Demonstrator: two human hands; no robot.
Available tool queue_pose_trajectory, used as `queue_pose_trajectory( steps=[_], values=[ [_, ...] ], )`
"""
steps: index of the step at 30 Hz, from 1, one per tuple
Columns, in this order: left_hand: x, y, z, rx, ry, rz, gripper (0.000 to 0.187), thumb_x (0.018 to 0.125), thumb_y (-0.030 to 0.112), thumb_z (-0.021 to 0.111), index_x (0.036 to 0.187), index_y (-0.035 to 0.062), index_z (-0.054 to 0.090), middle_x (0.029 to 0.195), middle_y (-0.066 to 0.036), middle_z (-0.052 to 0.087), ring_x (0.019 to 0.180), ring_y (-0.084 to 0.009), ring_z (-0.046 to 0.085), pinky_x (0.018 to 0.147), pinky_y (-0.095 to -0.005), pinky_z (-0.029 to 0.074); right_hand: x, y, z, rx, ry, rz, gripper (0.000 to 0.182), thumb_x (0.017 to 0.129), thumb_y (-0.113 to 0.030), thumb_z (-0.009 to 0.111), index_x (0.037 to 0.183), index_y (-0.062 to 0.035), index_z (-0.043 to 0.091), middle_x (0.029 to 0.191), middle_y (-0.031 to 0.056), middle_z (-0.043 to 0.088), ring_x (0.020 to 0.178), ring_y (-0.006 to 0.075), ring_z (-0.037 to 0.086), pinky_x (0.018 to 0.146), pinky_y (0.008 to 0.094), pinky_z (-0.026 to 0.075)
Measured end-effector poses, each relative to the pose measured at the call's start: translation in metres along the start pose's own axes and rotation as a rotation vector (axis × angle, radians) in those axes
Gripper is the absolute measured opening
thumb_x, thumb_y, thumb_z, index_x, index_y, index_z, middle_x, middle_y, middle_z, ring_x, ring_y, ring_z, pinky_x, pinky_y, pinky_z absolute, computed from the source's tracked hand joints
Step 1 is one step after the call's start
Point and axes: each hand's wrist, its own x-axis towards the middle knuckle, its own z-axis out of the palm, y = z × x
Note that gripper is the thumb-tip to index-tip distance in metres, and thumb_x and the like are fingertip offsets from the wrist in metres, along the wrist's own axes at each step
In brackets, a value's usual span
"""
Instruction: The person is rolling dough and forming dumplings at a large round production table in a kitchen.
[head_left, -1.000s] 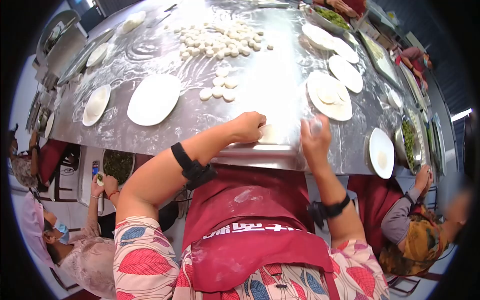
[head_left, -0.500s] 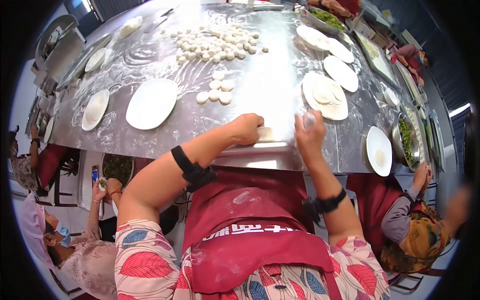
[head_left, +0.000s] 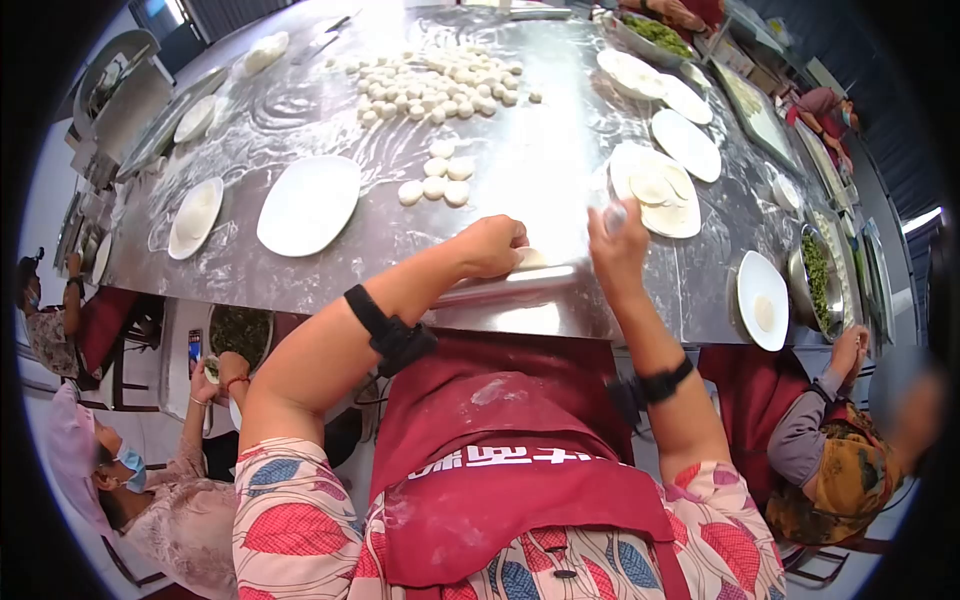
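My left hand (head_left: pixel 492 247) is closed on the edge of a small dough wrapper (head_left: pixel 533 258), which lies near the front of the steel table. Fingers wrapped, my right hand (head_left: pixel 618 255) grips a short rolling pin (head_left: pixel 615 214), seen nearly end-on and slightly blurred, to the right of the wrapper. Just beyond that hand is a white plate (head_left: pixel 622 178) with several rolled wrappers (head_left: pixel 652 186) on it. Ahead of my left hand sit several flattened dough pieces (head_left: pixel 433 187), and farther back a large cluster of dough pieces (head_left: pixel 440 88).
The floured steel table (head_left: pixel 310 120) bears more white plates, one at the left (head_left: pixel 308 205) and one at the right (head_left: pixel 750 285). A metal bowl of green filling (head_left: pixel 815 280) stands at the right edge. Co-workers sit close on both sides; one person at left (head_left: pixel 170 490) handles a wrapper.
The dough wrapper looks flatter and lower against the table, with my left hand still on it. My right hand keeps the rolling pin, a little to the left. The view has shifted slightly.
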Motion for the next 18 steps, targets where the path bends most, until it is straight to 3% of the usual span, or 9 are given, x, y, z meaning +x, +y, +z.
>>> queue_pose_trajectory(
  steps=[2,5,7,9,12,16,18],
  values=[
    [0.010,-0.008,0.001,0.022,0.059,-0.052,0.024,0.079,0.019,0.067,0.091,-0.0013,0.066,0.081,-0.014,0.067,0.076,-0.0204,0.062,0.070,-0.0334,0.049,0.013,0.000,0.016,-0.047,0.006,-0.074,0.025,0.079,-0.007,0.067,0.092,-0.0002,0.047,0.071,0.0189,0.055,0.060,0.0346,0.056,0.056,0.0402,0.044],
    [0.006,-0.007,0.000,0.057,0.056,-0.035,0.026,0.077,0.027,0.065,0.087,0.0030,0.068,0.079,-0.017,0.067,0.076,-0.0286,0.065,0.072,-0.0379,0.050,0.013,0.010,0.015,-0.055,0.065,-0.193,0.029,0.077,-0.007,0.068,0.096,0.0004,0.047,0.074,0.0205,0.057,0.064,0.0387,0.057,0.057,0.0431,0.044],
    [-0.003,-0.005,0.005,0.066,0.009,-0.050,0.022,0.078,0.026,0.064,0.081,0.0045,0.068,0.072,-0.015,0.066,0.070,-0.0256,0.064,0.066,-0.0371,0.049,-0.012,-0.006,-0.016,0.028,-0.016,-0.038,0.029,0.077,-0.007,0.068,0.097,-0.0003,0.048,0.072,0.0196,0.057,0.060,0.0360,0.058,0.053,0.0413,0.045],
    [-0.004,0.002,0.004,0.015,-0.029,-0.034,0.016,0.082,0.017,0.064,0.081,0.0007,0.062,0.069,-0.004,0.061,0.065,-0.0100,0.053,0.059,-0.0293,0.045,-0.038,-0.010,-0.038,0.058,-0.022,-0.056,0.026,0.078,-0.008,0.070,0.092,-0.0027,0.049,0.065,0.0161,0.057,0.056,0.0317,0.060,0.051,0.0374,0.046],
    [0.014,-0.003,0.008,-0.289,-0.072,-0.003,0.013,0.086,0.013,0.059,0.091,0.0010,0.058,0.077,0.000,0.057,0.070,-0.0076,0.051,0.061,-0.0246,0.042,-0.064,-0.018,-0.054,0.137,-0.001,-0.059,0.026,0.076,-0.005,0.072,0.088,-0.0042,0.049,0.059,0.0120,0.055,0.050,0.0262,0.060,0.046,0.0336,0.045],
    [0.062,0.047,0.007,-0.315,-0.090,0.000,0.015,0.087,0.013,0.057,0.094,0.0001,0.058,0.079,-0.001,0.057,0.073,-0.0089,0.053,0.064,-0.0253,0.044,-0.068,-0.026,-0.067,0.267,-0.107,0.002,0.023,0.078,-0.002,0.070,0.088,-0.0043,0.049,0.062,0.0112,0.055,0.050,0.0254,0.060,0.046,0.0314,0.045],
    [0.099,0.074,0.016,-0.498,-0.098,0.005,0.015,0.087,0.012,0.057,0.096,-0.0001,0.059,0.079,-0.003,0.057,0.073,-0.0105,0.054,0.065,-0.0260,0.045,-0.066,-0.020,-0.065,0.277,-0.110,-0.037,0.023,0.078,-0.002,0.070,0.089,-0.0041,0.050,0.064,0.0121,0.055,0.051,0.0253,0.059,0.047,0.0316,0.045]
  ],
)
